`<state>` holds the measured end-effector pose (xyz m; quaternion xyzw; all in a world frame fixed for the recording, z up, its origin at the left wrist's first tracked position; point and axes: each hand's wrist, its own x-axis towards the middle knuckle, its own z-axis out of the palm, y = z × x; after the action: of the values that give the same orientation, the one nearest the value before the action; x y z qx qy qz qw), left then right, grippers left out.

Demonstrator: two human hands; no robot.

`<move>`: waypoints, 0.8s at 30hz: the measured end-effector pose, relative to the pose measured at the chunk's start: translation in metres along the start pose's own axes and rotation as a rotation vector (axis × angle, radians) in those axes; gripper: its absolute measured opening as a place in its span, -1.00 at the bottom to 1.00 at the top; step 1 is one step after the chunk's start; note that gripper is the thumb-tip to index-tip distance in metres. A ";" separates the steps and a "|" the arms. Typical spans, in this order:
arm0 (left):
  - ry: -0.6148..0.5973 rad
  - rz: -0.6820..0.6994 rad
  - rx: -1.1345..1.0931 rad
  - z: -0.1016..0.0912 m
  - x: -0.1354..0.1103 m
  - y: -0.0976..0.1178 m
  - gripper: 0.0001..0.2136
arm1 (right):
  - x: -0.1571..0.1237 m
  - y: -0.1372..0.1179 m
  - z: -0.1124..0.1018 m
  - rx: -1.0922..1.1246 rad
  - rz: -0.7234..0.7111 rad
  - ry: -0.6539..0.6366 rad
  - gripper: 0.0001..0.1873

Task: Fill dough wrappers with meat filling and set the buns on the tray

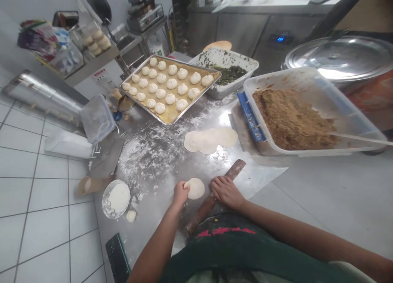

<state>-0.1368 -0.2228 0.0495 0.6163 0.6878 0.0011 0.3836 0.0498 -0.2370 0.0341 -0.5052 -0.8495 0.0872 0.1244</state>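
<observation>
Between the thumb and fingers of my left hand [181, 193] is the edge of a flat round dough wrapper [195, 189], which lies low over the floured steel table [147, 160]. My right hand [225, 189] is closed over a brown wooden rolling pin [236, 168], which lies slantwise just right of the wrapper. Farther back, several rolled wrappers [210, 140] overlap in a row on the table. A small dough piece [131, 216] sits to the left, beside a bowl of white flour [116, 199].
A tray [172, 121] of pleated buns stands at the back. Behind it is a white tub [253, 66] of chopped greens. At right, a plastic bin [307, 152] holds brown filling and a utensil [362, 138]. A dark phone-like object [117, 258] lies at the near left edge.
</observation>
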 end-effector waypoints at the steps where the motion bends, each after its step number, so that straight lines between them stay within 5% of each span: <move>1: -0.028 0.006 -0.002 0.000 0.000 -0.001 -0.80 | 0.004 -0.001 0.000 -0.005 0.020 -0.002 -0.80; 6: -0.032 0.007 0.018 -0.001 0.003 0.004 -0.77 | 0.037 -0.008 0.000 -0.024 0.088 0.038 -0.75; 10: -0.005 -0.034 -0.006 -0.006 -0.001 -0.001 -0.76 | 0.012 -0.005 0.000 0.026 -0.056 0.001 -0.79; 17: 0.007 -0.024 -0.024 0.001 -0.008 0.000 -0.72 | 0.037 -0.014 0.005 0.006 0.057 0.029 -0.78; 24: 0.031 -0.050 -0.082 -0.004 -0.019 -0.018 -0.73 | 0.011 -0.007 0.004 0.034 -0.026 0.001 -0.76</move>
<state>-0.1551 -0.2412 0.0532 0.5826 0.7081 0.0296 0.3978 0.0382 -0.2309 0.0335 -0.4920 -0.8544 0.0996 0.1343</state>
